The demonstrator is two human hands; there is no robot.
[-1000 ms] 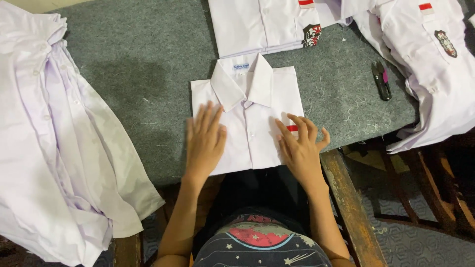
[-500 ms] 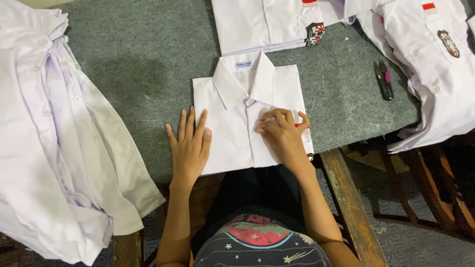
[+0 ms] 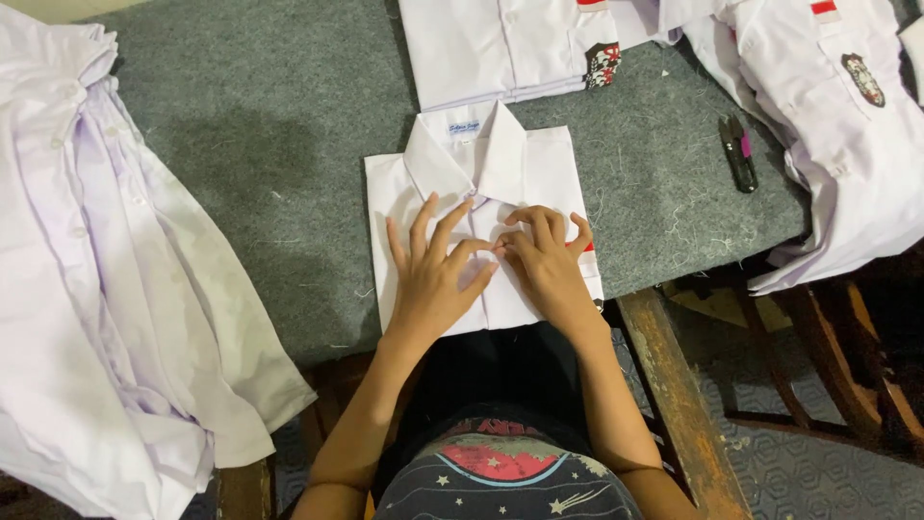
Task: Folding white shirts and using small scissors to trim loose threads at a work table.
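At the table's point(image 3: 241, 144) near edge, the folded white shirt point(image 3: 476, 226) is pinned by the spread left hand point(image 3: 433, 274) while its placket is pinched by the right hand point(image 3: 544, 260), seemingly for buttoning

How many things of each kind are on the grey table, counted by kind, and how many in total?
Folded white shirt under both hands: 1
Folded shirts with a badge at the far edge: 1 stack
Loose pile of white shirts at the left: 1
Shirts with a badge at the right: 1 heap
Small dark clipper: 1
Total: 5 items or groups; shirts inside the piles cannot be counted.
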